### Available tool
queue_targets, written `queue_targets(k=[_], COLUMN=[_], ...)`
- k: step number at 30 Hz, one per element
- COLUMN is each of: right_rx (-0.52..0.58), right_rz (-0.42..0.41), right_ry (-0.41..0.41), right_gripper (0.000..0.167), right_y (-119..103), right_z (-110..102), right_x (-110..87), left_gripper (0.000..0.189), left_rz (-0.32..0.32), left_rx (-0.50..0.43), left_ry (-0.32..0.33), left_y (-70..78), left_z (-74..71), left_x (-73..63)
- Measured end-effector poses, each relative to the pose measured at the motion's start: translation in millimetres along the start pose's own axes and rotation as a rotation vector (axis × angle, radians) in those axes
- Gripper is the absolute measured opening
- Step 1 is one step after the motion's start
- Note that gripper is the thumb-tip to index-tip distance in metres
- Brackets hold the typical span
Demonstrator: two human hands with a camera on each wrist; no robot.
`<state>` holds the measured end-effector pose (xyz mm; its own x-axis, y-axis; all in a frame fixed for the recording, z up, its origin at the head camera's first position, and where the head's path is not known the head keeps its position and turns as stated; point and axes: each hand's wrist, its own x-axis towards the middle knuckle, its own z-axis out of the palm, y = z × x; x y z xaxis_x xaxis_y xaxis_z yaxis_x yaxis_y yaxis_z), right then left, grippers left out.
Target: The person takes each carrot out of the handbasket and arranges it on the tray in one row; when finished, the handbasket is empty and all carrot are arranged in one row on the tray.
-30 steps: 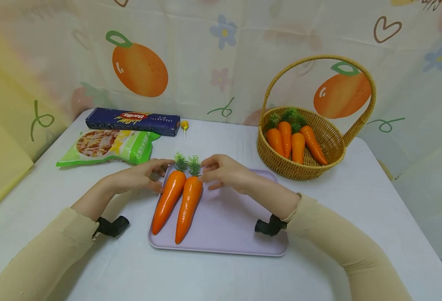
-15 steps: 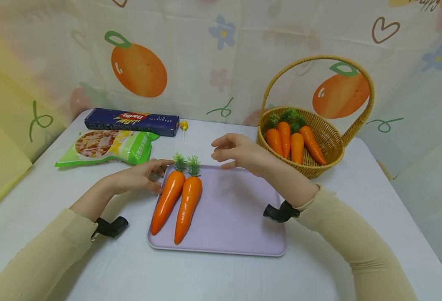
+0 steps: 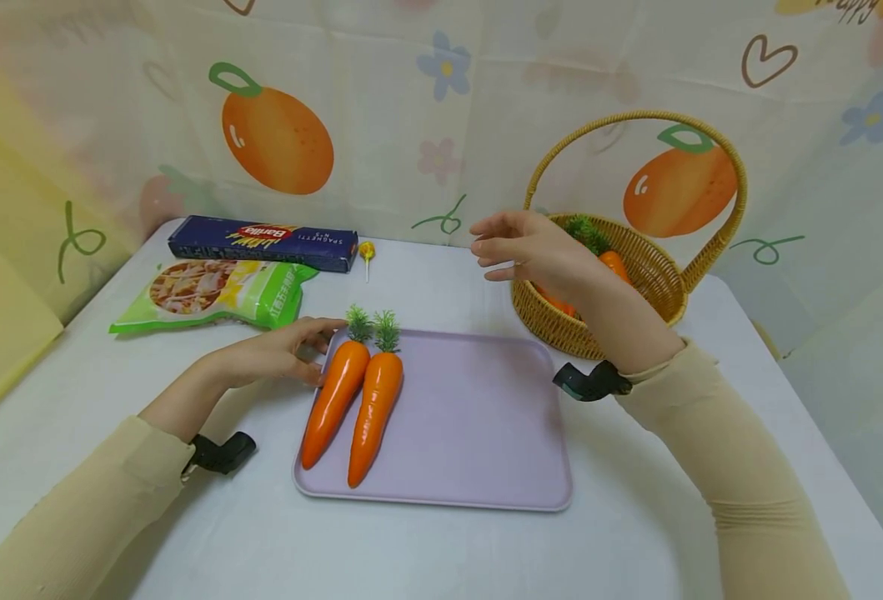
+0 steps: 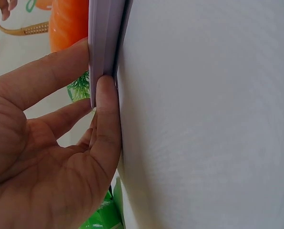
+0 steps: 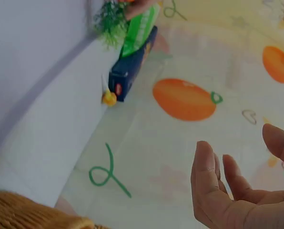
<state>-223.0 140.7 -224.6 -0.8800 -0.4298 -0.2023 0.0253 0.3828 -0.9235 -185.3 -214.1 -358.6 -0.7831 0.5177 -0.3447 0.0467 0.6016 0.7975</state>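
Note:
Two orange toy carrots (image 3: 377, 408) with green tops lie side by side on the left part of a lilac tray (image 3: 479, 417). My left hand (image 3: 279, 354) is at the tray's left edge, close beside the carrots. In the left wrist view, the thumb and a finger (image 4: 107, 105) of that hand pinch the tray's rim. My right hand (image 3: 534, 250) is raised in front of the wicker basket (image 3: 654, 283), fingers loosely bent and holding nothing. Carrots (image 3: 615, 265) in the basket are partly hidden behind the right hand and wrist.
At the back left a blue spaghetti box (image 3: 261, 242) stands behind a green and white food bag (image 3: 223, 292). A yellow lollipop (image 3: 367, 250) lies by the box's right end. The basket's tall handle (image 3: 737, 196) arches above it. A printed curtain (image 3: 381, 125) hangs behind the table.
My right hand has left the carrot tops and moved up and right, over the tray's far edge to the basket. The left hand stays at the tray, and the two carrots have not moved.

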Motion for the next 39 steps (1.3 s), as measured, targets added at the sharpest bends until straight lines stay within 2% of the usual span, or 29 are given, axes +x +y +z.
queue_targets(k=[4,12,20,30,34,39], right_rx=[-0.041,-0.024,-0.035,-0.047,-0.052,-0.121], right_rz=[0.005,-0.002,0.016,0.051,0.068,0.054], right_ry=[0.009,0.056,0.058,0.060,0.062,0.051], right_gripper=[0.045,0.041,0.039,0.041,0.051,0.057], right_y=[-4,-5,1,21,31,44], right_z=[-18,-50,-75,-101,-112,-122], right_x=[0.8,7.1,15.8,32.1,37.5,43.5], left_gripper=[0.083,0.084,0.083,0.083,0.083,0.083], left_rz=[-0.002,-0.002,-0.009,-0.007,-0.006,-0.006], left_rx=[0.002,-0.006,0.001,-0.001,-0.002,0.005], left_ry=[0.001,-0.002,-0.003,0.001,-0.001,0.000], left_y=[-0.3,-1.7,-1.1,-0.3,-0.7,-0.6], left_z=[-0.1,-1.3,-0.8,-0.4,-0.4,-0.8], left_x=[0.0,0.9,0.3,-0.7,-0.3,0.1])
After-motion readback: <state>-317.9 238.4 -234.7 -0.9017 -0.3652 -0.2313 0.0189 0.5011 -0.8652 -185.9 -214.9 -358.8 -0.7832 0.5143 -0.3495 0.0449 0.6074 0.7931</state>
